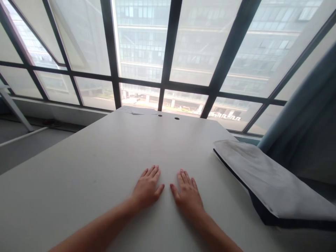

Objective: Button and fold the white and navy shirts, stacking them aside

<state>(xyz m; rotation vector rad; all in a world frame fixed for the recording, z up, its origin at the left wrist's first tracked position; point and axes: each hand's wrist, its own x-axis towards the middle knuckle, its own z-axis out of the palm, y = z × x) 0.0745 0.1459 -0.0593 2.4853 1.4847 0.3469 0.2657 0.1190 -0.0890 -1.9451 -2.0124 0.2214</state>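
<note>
My left hand (146, 188) lies flat, palm down, on the white table (110, 157), fingers pointing away from me and thumb out to the right. Beside it, a small gap apart, my right hand (187, 194) rests flat the same way, its thumb turned toward the left one. Neither hand holds anything. To the right of my right hand, on the table, is a folded grey-white cloth item (267, 178) with a dark underside; I cannot tell exactly what it is.
Two dark round holes (176, 118) mark the table's far end, near a thin pale sheet (136, 111). Large dark-framed windows (143, 42) stand beyond. A blue-grey curtain (304, 115) hangs at the right. A white metal frame (17, 108) stands at the far left.
</note>
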